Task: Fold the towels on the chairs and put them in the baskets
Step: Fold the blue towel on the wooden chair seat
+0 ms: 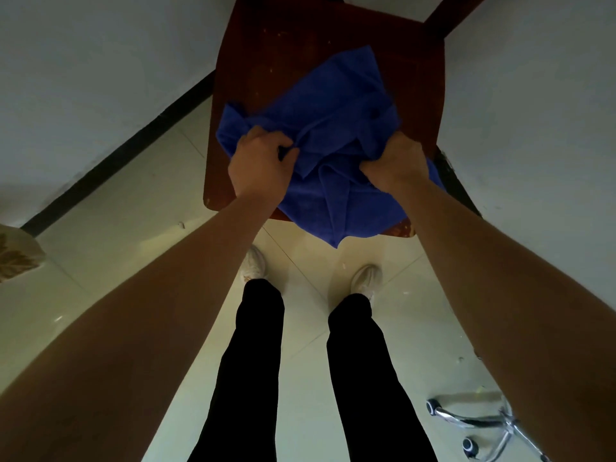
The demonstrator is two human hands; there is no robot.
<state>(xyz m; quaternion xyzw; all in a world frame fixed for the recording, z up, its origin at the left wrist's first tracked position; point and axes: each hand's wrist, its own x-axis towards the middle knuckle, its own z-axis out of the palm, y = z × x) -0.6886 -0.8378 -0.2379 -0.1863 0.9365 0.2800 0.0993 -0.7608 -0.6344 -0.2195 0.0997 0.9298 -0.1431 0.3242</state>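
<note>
A crumpled blue towel (333,115) lies on the seat of a dark red wooden chair (266,38) in a corner of the room. One corner of the towel hangs over the seat's front edge. My left hand (261,161) grips a bunch of the cloth at the towel's left side. On the right side, my right hand (398,161) is closed on another fold of it. No basket is in view.
White walls meet behind the chair, with a black skirting (110,165) along the left one. The chrome wheeled base of an office chair (473,425) stands at the lower right on the pale tiled floor. My legs and white shoes are below the seat.
</note>
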